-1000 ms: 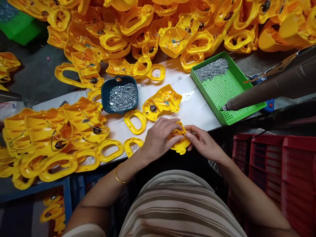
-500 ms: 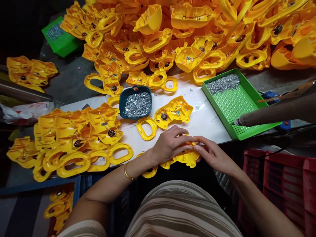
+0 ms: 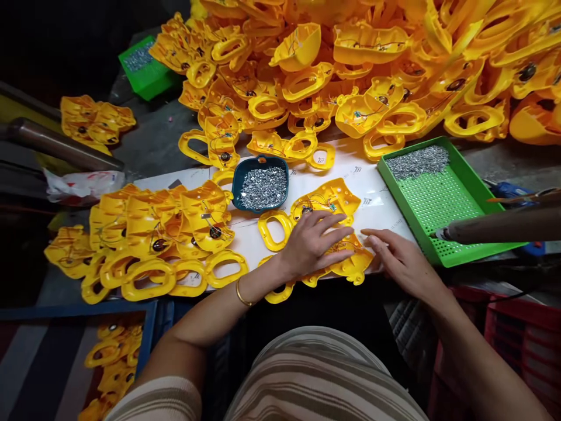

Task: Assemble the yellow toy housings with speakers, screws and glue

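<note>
Over a yellow plastic shell half [image 3: 350, 266] at the table's front edge, my left hand [image 3: 318, 242] is open, its fingers spread; it covers part of the shell. This shell shows thin wires inside and a looped handle at its left. My right hand [image 3: 401, 257] is just right of the shell, thumb and index finger close in a pinch; anything between them is too small to make out. Behind lies a second wired yellow shell half [image 3: 339, 193], partly hidden by my left hand. A dark teal tray [image 3: 236, 186] of small screws stands left of it.
A green perforated tray [image 3: 418, 225] with metal screws is at the right, a grey tube-shaped object [image 3: 504, 225] above it. Stacked yellow shells [image 3: 144, 222] lie left, and a large heap [image 3: 307, 82] fills the back. Red crates [image 3: 521, 351] stand lower right.
My hands have parted: the left has spread its fingers, the right has moved off to the shell's right. The front shell now lies flatter on the table. The view has shifted left.
</note>
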`<state>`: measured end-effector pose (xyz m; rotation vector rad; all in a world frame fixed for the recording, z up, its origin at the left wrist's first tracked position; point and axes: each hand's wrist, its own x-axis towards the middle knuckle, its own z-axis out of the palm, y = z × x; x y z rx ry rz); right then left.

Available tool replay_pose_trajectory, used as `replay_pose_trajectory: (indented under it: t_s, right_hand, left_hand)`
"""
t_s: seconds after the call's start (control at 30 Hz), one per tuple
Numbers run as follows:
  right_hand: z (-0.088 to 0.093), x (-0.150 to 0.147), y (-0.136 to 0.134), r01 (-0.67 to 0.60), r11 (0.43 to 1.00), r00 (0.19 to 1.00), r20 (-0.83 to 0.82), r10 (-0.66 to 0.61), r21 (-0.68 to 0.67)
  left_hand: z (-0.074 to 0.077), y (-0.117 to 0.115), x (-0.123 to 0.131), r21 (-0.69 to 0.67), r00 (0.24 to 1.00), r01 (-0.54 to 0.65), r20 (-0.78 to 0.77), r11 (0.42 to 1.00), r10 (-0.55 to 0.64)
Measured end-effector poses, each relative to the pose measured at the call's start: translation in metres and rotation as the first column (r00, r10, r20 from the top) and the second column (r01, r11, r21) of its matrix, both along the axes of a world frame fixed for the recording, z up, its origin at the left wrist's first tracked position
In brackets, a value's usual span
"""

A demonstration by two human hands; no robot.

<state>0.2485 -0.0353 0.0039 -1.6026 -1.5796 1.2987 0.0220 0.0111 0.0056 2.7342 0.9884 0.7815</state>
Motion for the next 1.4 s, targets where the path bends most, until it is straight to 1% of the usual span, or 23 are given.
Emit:
replay_pose_trajectory:
  t_s: [0.03,0.07,0.1,0.13,0.17,0.2,0.23,0.33,0.47,0.6,0.73,0.83,0.93,1.0,1.03,1.13,1.2,1.3,1.33,1.4]
  right_hand:
    - [0.006,0.0,0.005,0.024,0.992,0.996,0.085,-0.035,0.126]
    - [0.012,-0.002,0.013,0.024,0.968,0.987,0.147,-0.063,0.248]
    - [0.018,-0.006,0.021,0.005,0.938,0.979,0.19,-0.075,0.345]
    - [0.023,-0.011,0.031,-0.031,0.912,0.972,0.226,-0.069,0.409]
    - [0.027,-0.019,0.041,-0.074,0.895,0.965,0.26,-0.048,0.44]
    - [0.03,-0.027,0.052,-0.11,0.887,0.956,0.293,-0.029,0.449]
    - [0.031,-0.036,0.063,-0.146,0.885,0.945,0.328,-0.008,0.442]
    - [0.03,-0.063,0.089,-0.247,0.889,0.901,0.429,0.063,0.387]
    - [0.027,-0.087,0.105,-0.355,0.882,0.827,0.544,0.142,0.309]
    - [0.028,-0.099,0.11,-0.446,0.866,0.718,0.668,0.197,0.224]
    - [0.029,-0.103,0.11,-0.504,0.848,0.609,0.763,0.216,0.163]
    - [0.028,-0.104,0.109,-0.551,0.818,0.553,0.805,0.213,0.162]
    - [0.026,-0.101,0.107,-0.576,0.8,0.524,0.827,0.204,0.167]
    - [0.024,-0.097,0.105,-0.571,0.8,0.531,0.826,0.189,0.184]
    - [0.024,-0.095,0.104,-0.564,0.802,0.544,0.82,0.181,0.197]
    - [0.024,-0.091,0.1,-0.542,0.81,0.589,0.789,0.176,0.224]
    - [0.026,-0.089,0.098,-0.532,0.815,0.614,0.767,0.186,0.228]
    - [0.029,-0.084,0.094,-0.515,0.823,0.654,0.731,0.196,0.24]
    - [0.03,-0.081,0.092,-0.503,0.826,0.683,0.704,0.197,0.257]
    - [0.031,-0.076,0.09,-0.453,0.829,0.783,0.591,0.194,0.328]
  left_hand:
    - [0.001,0.0,-0.008,0.028,0.993,-0.115,0.031,0.993,0.114]
    - [0.002,0.002,-0.016,0.048,0.968,-0.248,0.048,0.968,0.246]
    - [0.003,0.003,-0.023,0.063,0.927,-0.374,0.044,0.925,0.371]
    - [0.003,0.006,-0.03,0.073,0.881,-0.473,0.018,0.878,0.473]
    - [0.003,0.008,-0.034,0.081,0.841,-0.538,-0.019,0.839,0.541]
    - [0.002,0.01,-0.037,0.089,0.817,-0.569,-0.054,0.818,0.574]
    - [0.001,0.011,-0.039,0.093,0.808,-0.576,-0.081,0.812,0.583]
    - [-0.003,0.008,-0.038,0.098,0.827,-0.544,-0.103,0.833,0.552]
    - [-0.007,0.0,-0.037,0.083,0.854,-0.5,-0.118,0.862,0.506]
    - [-0.008,0.001,-0.039,0.031,0.865,-0.49,-0.107,0.871,0.49]
    - [-0.009,0.004,-0.038,-0.077,0.897,-0.44,-0.076,0.895,0.435]
    - [-0.01,0.005,-0.037,-0.139,0.92,-0.391,-0.031,0.91,0.391]
    - [-0.009,0.007,-0.038,-0.174,0.905,-0.408,0.053,0.896,0.422]
    - [-0.006,0.012,-0.038,-0.181,0.89,-0.435,0.062,0.882,0.452]
    - [-0.005,0.015,-0.038,-0.171,0.887,-0.447,0.041,0.878,0.46]
    - [-0.001,0.024,-0.036,-0.101,0.877,-0.48,-0.075,0.872,0.474]
    - [0.001,0.029,-0.033,-0.071,0.859,-0.507,-0.121,0.859,0.497]
    - [0.003,0.035,-0.03,-0.115,0.868,-0.496,-0.072,0.861,0.491]
    - [0.004,0.037,-0.029,-0.15,0.879,-0.475,-0.033,0.867,0.476]
    - [0.008,0.039,-0.026,-0.21,0.896,-0.421,0.053,0.882,0.44]
